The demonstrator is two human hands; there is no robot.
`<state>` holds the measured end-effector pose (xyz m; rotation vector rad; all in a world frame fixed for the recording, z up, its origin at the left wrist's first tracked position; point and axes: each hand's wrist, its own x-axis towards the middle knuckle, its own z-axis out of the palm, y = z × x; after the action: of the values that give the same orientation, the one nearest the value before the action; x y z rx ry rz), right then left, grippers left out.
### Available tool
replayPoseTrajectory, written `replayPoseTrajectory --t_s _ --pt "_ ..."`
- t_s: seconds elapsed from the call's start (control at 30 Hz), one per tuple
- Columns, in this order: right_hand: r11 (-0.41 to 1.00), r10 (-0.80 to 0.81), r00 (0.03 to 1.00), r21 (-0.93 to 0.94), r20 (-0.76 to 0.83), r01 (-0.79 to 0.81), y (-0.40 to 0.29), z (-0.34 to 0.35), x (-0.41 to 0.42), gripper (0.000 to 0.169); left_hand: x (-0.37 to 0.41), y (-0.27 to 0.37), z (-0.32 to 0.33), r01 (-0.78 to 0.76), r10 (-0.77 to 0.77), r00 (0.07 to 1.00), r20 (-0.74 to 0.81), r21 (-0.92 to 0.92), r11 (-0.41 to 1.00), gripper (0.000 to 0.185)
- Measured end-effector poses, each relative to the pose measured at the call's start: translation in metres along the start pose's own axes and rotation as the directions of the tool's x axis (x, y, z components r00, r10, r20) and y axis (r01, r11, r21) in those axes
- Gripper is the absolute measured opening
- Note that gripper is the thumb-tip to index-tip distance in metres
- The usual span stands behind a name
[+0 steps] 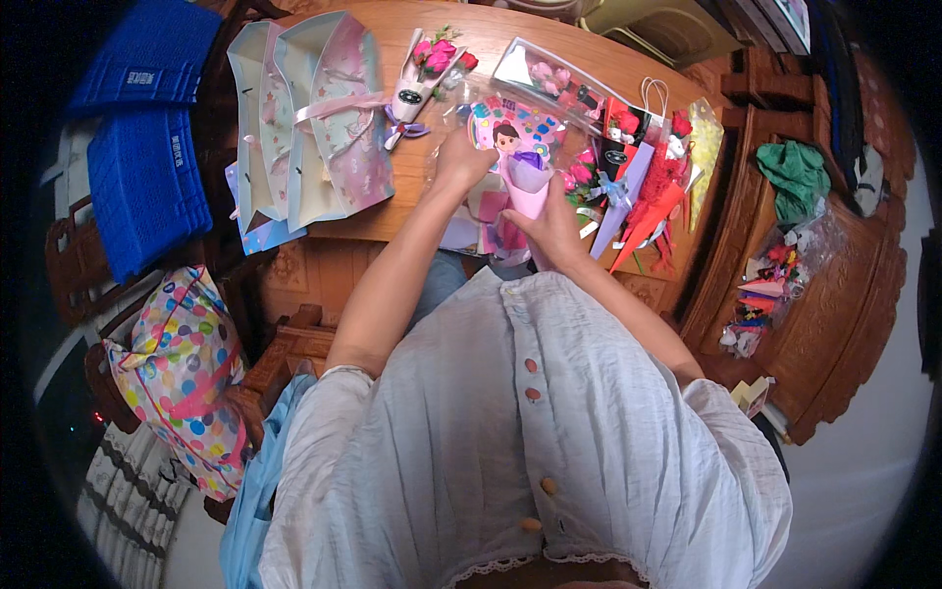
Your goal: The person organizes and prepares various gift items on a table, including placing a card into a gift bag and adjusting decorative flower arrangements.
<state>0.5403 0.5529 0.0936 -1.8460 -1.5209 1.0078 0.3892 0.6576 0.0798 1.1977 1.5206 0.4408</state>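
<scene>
My right hand (552, 228) is closed around the lower wrap of a small pink-paper bouquet (528, 193) with a purple flower head. At the left edge of a pink cartoon-printed packet (511, 121), my left hand (465, 160) has its fingers partly hidden behind that packet, so its grip is only partly seen. The bouquet lies across the packet's lower part. Close by on the right, bright pink roses (580, 173) lie in clear wrap. Below my hands, pink and white paper pieces (486, 210) rest at the table's near edge.
Pastel gift bags (342, 132) stand on the left of the wooden table (412, 221). A wrapped rose bouquet (427, 77) lies beyond. To the right are a clear-lidded flower box (548, 73), a lilac cone bouquet (624, 199) and a red one (647, 213). Blue crates (151, 184) sit at far left.
</scene>
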Motion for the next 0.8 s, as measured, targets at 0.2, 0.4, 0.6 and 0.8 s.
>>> replayPoseTrajectory --t_s 0.2,0.4,0.6,0.8 --pt "0.995 0.052 0.999 -0.088 0.008 -0.052 -0.012 -0.005 0.019 0.056 0.006 0.005 -0.004 -0.133 0.129 0.989 -0.067 -0.058 0.989 0.037" --pt "0.969 -0.156 0.987 -0.203 -0.046 0.143 -0.014 -0.019 0.033 0.055 0.001 0.013 -0.002 -0.153 0.123 0.983 -0.136 -0.242 0.958 0.035" --pt "0.965 -0.181 0.978 -0.211 -0.103 0.157 -0.020 -0.020 0.050 0.055 -0.002 0.030 -0.011 -0.200 0.161 0.975 -0.150 -0.295 0.934 0.038" --pt "0.952 -0.195 0.974 -0.218 0.114 0.216 -0.026 -0.046 0.059 0.051 0.010 0.029 -0.043 -0.421 0.438 0.856 -0.274 0.120 0.899 0.059"
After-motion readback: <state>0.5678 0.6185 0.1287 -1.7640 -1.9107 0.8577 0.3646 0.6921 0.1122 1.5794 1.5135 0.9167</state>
